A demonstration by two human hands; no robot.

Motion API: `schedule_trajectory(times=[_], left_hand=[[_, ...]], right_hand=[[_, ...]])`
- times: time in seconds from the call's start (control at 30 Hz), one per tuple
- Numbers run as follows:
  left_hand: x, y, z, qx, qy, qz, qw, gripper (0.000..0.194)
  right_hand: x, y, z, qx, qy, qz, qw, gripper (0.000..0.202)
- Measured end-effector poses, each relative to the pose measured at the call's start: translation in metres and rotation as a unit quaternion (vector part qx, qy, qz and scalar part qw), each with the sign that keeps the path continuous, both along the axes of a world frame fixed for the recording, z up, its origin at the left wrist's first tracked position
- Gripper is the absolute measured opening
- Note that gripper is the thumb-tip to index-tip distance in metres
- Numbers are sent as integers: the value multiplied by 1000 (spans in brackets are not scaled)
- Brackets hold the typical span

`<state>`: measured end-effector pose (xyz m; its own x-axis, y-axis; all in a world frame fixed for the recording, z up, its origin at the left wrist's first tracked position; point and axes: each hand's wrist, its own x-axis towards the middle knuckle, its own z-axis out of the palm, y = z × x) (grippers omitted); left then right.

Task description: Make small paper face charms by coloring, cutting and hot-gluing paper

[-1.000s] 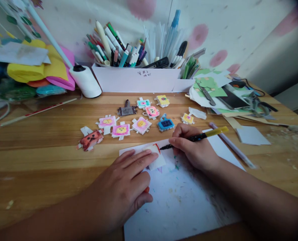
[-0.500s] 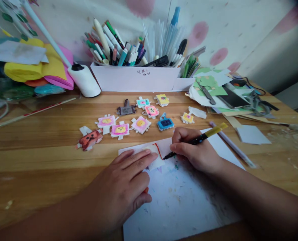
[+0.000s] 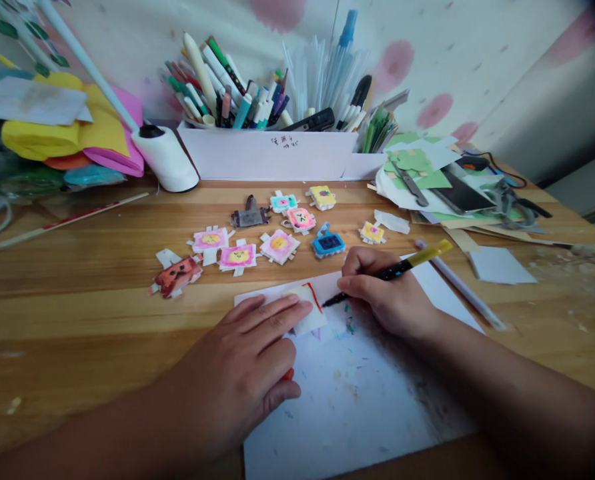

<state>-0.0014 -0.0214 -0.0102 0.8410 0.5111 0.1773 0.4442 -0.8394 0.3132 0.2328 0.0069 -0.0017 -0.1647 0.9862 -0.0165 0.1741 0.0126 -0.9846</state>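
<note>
My right hand [image 3: 385,290] grips a black marker [image 3: 397,269] with a yellow end, its tip just right of a small white paper piece [image 3: 311,323]. A red line runs along that piece's right edge. Fingers of my left hand [image 3: 262,353] press the piece down on a large white sheet [image 3: 347,413] marked with smudges. A small red-orange thing [image 3: 289,375], mostly hidden, is tucked between my left thumb and fingers. Beyond the sheet lie several coloured paper figures, among them a blue one [image 3: 328,244] and a red-brown one [image 3: 178,277].
A white box [image 3: 277,157] full of pens stands at the back. To its left are a lamp base [image 3: 170,163] and yellow foam rolls [image 3: 42,137]. Scissors, a phone [image 3: 465,193] and paper scraps lie at the right, near a pale purple stick [image 3: 460,287].
The marker tip has lifted off the end of the red line and shifted slightly up the picture. My left hand still holds the paper piece. The whole view has shifted slightly.
</note>
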Motion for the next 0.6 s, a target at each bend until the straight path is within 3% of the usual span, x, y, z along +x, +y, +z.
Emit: schedule_trajectory(times=[0.6], left_hand=[[-2, -1, -2, -1, 4, 1, 1000, 17]], right_hand=[[-2, 1, -3, -11, 0, -27, 1000, 20]])
